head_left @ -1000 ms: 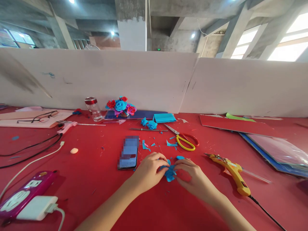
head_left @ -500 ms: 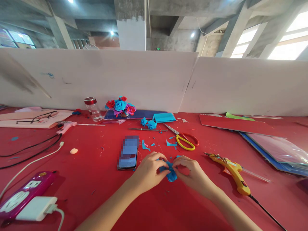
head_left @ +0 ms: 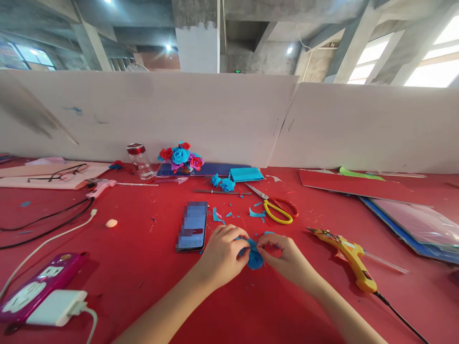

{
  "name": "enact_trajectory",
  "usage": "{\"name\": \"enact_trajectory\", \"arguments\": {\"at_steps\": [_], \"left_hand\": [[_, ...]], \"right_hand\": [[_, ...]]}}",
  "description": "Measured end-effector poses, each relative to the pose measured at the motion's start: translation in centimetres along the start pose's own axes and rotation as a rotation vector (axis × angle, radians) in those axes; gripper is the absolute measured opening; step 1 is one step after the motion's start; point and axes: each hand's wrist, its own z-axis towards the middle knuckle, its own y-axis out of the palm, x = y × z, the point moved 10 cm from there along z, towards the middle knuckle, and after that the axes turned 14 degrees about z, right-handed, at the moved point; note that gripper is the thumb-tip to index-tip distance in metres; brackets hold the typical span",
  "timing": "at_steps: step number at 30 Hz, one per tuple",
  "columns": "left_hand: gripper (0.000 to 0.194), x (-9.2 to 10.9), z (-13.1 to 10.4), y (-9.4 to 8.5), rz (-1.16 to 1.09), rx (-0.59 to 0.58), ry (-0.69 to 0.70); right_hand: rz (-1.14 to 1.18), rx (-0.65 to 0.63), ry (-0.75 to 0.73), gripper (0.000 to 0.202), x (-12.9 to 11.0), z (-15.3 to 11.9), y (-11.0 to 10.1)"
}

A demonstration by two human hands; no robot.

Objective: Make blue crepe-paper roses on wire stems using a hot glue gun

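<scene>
A blue crepe-paper flower (head_left: 255,259) is held low over the red table, between my two hands. My left hand (head_left: 226,251) pinches its left side with thumb and fingers. On its other side, my right hand (head_left: 281,253) has thumb and fingertips closed on the paper's edge. Fingers cover part of the flower, so its full shape is hidden. Blue paper scraps (head_left: 256,212) lie just beyond the hands. To the left of my left hand is a phone (head_left: 193,227) with a lit screen.
Scissors (head_left: 278,212) with red and yellow handles lie beyond my right hand. A yellow glue gun (head_left: 346,253) rests at right. Behind are blue paper flowers (head_left: 226,184), folded blue paper (head_left: 246,174), a flower bouquet (head_left: 181,157) and a glass bottle (head_left: 141,162). A power strip (head_left: 43,286) sits left.
My fingers have shifted slightly on the blue flower, and its round lower part now faces up more plainly. The left thumb has drawn back a little. The view has moved slightly.
</scene>
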Motion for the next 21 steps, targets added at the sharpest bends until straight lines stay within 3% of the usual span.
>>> {"name": "enact_trajectory", "arguments": {"at_steps": [10, 21], "left_hand": [[0.011, -2.3, -0.1, 2.3, -0.363, -0.153, -0.259], [0.016, -3.9, -1.0, 4.7, -0.485, -0.277, -0.472]], "right_hand": [[0.096, 0.030, 0.064, 0.013, 1.4, 0.1, -0.1], [0.369, 0.006, 0.096, 0.023, 3.0, 0.4, -0.5]]}}
